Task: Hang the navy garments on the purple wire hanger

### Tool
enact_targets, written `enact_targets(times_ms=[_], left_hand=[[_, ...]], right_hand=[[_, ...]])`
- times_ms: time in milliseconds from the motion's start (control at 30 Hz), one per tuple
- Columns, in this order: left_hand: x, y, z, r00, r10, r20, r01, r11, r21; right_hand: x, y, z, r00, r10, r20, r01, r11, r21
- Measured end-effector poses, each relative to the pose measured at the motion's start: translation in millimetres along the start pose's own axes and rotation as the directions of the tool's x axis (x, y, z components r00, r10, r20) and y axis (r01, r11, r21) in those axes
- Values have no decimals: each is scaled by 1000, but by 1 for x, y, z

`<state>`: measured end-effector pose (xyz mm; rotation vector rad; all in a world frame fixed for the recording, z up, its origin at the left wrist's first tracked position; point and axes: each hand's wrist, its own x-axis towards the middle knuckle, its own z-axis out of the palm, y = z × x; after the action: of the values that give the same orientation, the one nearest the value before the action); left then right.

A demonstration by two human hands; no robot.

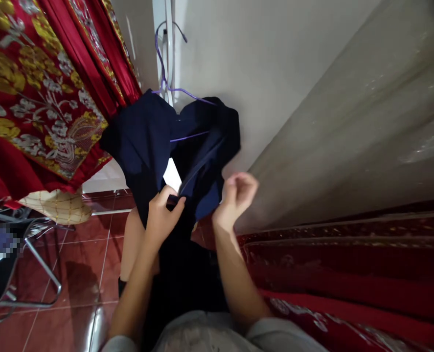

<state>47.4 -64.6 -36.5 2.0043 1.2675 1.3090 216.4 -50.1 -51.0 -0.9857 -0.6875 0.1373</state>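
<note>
A dark navy short-sleeved garment (143,132) hangs on a purple wire hanger (161,63), its front parted so that a strip of bright white shows through. My left hand (165,212) pinches the garment's front edge between thumb and fingers, low on the opening. To the right, apart from the cloth, my right hand (237,195) is raised with its fingers curled together. Motion smears it a little, and whatever it may hold is too small to make out.
Red cloth with gold and silver embroidery (48,83) hangs at upper left. Below it stands a folding chair (36,264) on red floor tiles (80,274). A pale wall (275,49) is behind the garment; translucent sheeting (367,127) and red fabric (349,264) fill the right.
</note>
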Motion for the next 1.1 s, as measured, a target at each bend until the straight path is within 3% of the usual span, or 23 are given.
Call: enact_targets(times_ms=[33, 100, 133, 167, 200, 333, 533, 700, 933, 1100], left_hand=[[-6, -1, 6, 997, -60, -40, 55, 991, -118], [-16, -3, 16, 983, -160, -93, 125, 944, -305], [-21, -4, 19, 976, -188, -107, 137, 920, -366], [-24, -4, 20, 973, -201, -108, 142, 903, -406], [-27, -4, 20, 972, -211, -102, 149, 892, -427], [-34, 0, 15, 956, -261, -131, 185, 888, -422], [-40, -3, 14, 941, -294, -168, 208, 894, -397], [-42, -10, 13, 960, -242, -143, 193, 937, -290], [-45, -19, 11, 950, -270, -156, 236, 950, -205], [-42, -16, 16, 932, -289, -221, 230, 939, -257]], right_hand=[[-24, -4, -5, 977, 118, 178, -125, 992, 34], [-57, -9, -9, 817, 282, 503, -330, 944, 5], [-65, -11, -9, 737, 318, 597, -380, 925, -23], [-69, -12, -8, 692, 327, 643, -396, 917, -41], [-69, -12, -5, 678, 324, 660, -391, 919, -50], [-64, -9, 3, 678, 334, 655, -402, 914, -50], [-75, -6, 0, 620, 446, 646, -516, 852, -92], [-74, -5, 2, 647, 416, 639, -446, 886, -125], [-73, 0, -1, 603, 383, 700, -375, 910, -174], [-75, 4, -4, 571, 382, 727, -417, 897, -144]])
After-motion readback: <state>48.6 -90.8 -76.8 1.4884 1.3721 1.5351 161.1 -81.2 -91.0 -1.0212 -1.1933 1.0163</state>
